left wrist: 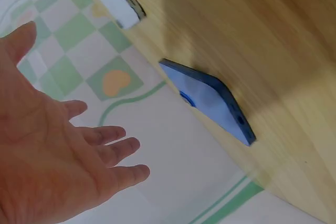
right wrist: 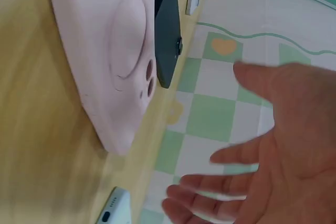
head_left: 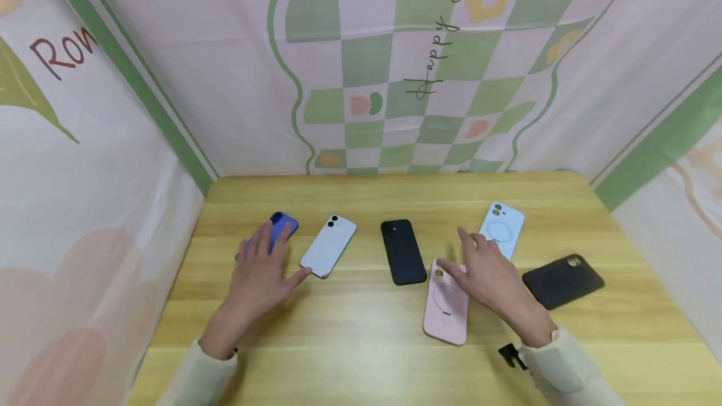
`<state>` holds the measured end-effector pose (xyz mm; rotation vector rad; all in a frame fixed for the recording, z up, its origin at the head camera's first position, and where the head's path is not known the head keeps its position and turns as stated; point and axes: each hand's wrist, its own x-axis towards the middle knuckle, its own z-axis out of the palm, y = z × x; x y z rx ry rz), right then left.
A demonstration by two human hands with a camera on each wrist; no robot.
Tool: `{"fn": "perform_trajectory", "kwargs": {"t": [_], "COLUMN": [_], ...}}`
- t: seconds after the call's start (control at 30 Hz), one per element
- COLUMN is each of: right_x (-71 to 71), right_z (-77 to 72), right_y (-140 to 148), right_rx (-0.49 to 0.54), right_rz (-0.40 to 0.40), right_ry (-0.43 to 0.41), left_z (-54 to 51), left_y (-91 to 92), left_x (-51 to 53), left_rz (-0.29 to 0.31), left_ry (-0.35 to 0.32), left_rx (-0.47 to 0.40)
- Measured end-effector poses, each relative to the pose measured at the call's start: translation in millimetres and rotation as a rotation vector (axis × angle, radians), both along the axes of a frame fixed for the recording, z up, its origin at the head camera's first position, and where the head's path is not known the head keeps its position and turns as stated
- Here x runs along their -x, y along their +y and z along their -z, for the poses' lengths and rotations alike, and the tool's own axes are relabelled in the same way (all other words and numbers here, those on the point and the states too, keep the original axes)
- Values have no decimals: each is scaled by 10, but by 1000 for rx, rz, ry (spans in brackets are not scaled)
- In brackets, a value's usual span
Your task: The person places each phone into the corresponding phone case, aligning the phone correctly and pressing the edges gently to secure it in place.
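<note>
My left hand (head_left: 259,277) hovers over the blue phone (head_left: 284,224) with its fingers spread and holds nothing. Its thumb tip lies near the lower end of the white phone (head_left: 329,246). In the left wrist view the palm is apart from the blue phone (left wrist: 210,98). My right hand (head_left: 489,274), fingers extended, is above the table between the pink phone case (head_left: 445,315) and the light blue phone case (head_left: 507,221), partly covering both. The right wrist view shows that hand (right wrist: 294,145) with nothing in its grasp, away from the pink case (right wrist: 105,77).
A black phone (head_left: 403,252) lies mid-table, left of the pink case. At the right is a black phone case (head_left: 564,281). All lie on a wooden table (head_left: 338,343), with printed cloth (head_left: 366,61) hanging behind and at both sides.
</note>
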<state>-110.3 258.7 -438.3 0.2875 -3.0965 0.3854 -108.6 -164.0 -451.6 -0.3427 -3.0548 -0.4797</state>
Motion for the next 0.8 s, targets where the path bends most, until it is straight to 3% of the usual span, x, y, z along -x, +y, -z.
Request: {"fn": "perform_trajectory", "kwargs": {"t": [0.27,0.4,0.53,0.8], "right_x": [-25,-46,-72,-143], "right_z": [86,134,180,268], "right_y": [64,52,5,-110], "right_rx": [9,10,9,29], "right_rz": [129,170,200,216], "right_ry": [-149,-238,-314,-336], "left_z": [91,111,124,183], "left_y": [-226,-352,-450,-491], "left_x": [145,198,248,380], "left_rz": [-91,-133,-142,-154], "left_ry": [-43,-100,-165,-239], "left_rx": [-22,-63,-39,4]}}
